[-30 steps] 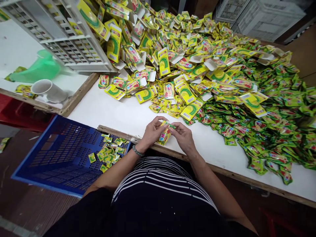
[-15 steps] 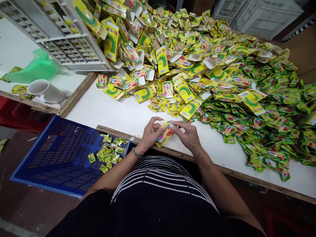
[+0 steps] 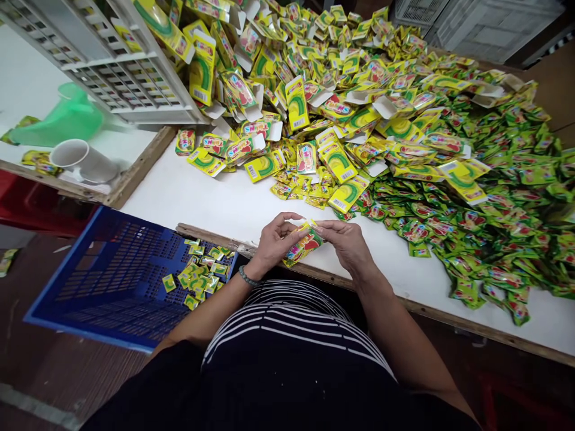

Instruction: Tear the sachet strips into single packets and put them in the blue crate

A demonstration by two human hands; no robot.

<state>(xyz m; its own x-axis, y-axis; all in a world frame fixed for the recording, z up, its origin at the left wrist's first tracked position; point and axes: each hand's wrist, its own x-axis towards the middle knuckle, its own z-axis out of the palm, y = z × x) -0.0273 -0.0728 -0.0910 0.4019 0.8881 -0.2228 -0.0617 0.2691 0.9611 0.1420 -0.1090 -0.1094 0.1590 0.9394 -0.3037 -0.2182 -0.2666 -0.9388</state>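
Note:
A small yellow box [image 3: 303, 244] with red and green print is held over the table's front edge. My left hand [image 3: 276, 242] grips its left side between thumb and fingers; a beaded bracelet is on that wrist. At the box's upper right end, my right hand [image 3: 344, 240] pinches with thumb and fingertips. Beyond my hands lie yellow boxes [image 3: 336, 160], some with white flaps open, and small yellow packets [image 3: 320, 191]. Green packets [image 3: 420, 230] are heaped to the right.
A blue crate [image 3: 94, 281] with small packets inside stands below the table [image 3: 153, 200] at left. A white crate [image 3: 148, 90], a white cup [image 3: 83, 160] and a green scoop-like object [image 3: 74, 120] are at upper left.
The box has turned slightly in my hands, showing more of its printed face. My right hand has shifted slightly right. The camera view has moved a little.

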